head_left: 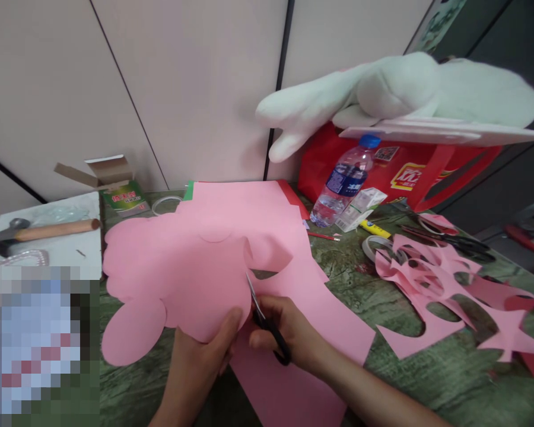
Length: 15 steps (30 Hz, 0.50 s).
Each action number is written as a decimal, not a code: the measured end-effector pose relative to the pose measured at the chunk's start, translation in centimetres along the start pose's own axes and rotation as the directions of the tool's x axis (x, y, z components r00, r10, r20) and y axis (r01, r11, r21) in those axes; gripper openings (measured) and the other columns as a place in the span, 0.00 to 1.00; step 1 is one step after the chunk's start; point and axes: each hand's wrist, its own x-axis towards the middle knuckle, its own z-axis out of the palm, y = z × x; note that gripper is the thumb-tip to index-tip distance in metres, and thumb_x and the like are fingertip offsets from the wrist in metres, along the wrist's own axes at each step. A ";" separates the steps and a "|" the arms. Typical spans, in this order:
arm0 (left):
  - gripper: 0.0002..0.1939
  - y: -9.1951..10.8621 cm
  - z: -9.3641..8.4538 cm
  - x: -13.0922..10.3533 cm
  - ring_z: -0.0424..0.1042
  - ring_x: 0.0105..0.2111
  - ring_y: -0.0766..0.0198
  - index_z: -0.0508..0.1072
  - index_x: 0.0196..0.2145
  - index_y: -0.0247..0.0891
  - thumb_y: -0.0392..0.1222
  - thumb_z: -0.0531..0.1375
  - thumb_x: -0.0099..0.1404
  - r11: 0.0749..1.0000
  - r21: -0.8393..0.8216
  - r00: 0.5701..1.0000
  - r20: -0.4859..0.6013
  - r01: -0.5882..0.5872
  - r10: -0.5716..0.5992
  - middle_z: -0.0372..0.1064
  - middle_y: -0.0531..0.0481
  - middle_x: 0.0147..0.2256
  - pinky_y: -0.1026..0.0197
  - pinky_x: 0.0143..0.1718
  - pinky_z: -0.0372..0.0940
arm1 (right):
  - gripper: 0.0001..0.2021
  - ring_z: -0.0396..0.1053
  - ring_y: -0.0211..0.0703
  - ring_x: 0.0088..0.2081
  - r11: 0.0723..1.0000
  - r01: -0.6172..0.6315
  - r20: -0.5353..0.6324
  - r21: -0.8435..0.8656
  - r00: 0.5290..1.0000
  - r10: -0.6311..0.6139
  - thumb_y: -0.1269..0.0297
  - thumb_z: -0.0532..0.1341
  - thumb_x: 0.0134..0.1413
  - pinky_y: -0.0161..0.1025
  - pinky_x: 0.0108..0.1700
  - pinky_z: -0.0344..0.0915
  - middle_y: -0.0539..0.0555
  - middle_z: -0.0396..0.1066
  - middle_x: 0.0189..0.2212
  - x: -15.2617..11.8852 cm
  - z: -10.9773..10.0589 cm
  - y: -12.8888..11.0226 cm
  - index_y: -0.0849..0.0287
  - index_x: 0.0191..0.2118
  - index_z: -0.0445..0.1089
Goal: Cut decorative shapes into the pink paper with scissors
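Note:
My left hand (pixel 216 347) grips a sheet of pink paper (pixel 338 320) near its lower edge, thumb on top and the other fingers underneath. A rounded part of the sheet curls up over that hand. In my right hand (pixel 285 332) is a pair of scissors (pixel 267 323) with black handles, the blades lying at a curved cut in the sheet. Whether the blades are fully closed I cannot make out. Beneath and to the left lie overlapping pink paper ovals (pixel 133 332).
Pink paper offcuts (pixel 436 317) with round holes spread over the right side, near tape rolls and a yellow glue stick (pixel 376 229). A water bottle (pixel 345 181) stands before a red bag (pixel 320 160). At left, a hammer (pixel 56 230) rests on a white box.

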 end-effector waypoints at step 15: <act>0.21 0.1 -0.2 0.1 0.51 0.11 0.71 0.60 0.11 0.40 0.51 0.62 0.53 0.995 0.059 0.996 -0.008 -0.085 0.085 0.53 0.56 0.09 0.65 0.12 0.48 | 0.26 0.50 0.31 0.20 0.998 -0.066 -0.016 0.006 0.998 0.066 0.44 0.72 0.32 0.32 0.22 0.48 0.43 0.57 0.17 -0.1 -0.1 0.5 0.60 0.23 0.63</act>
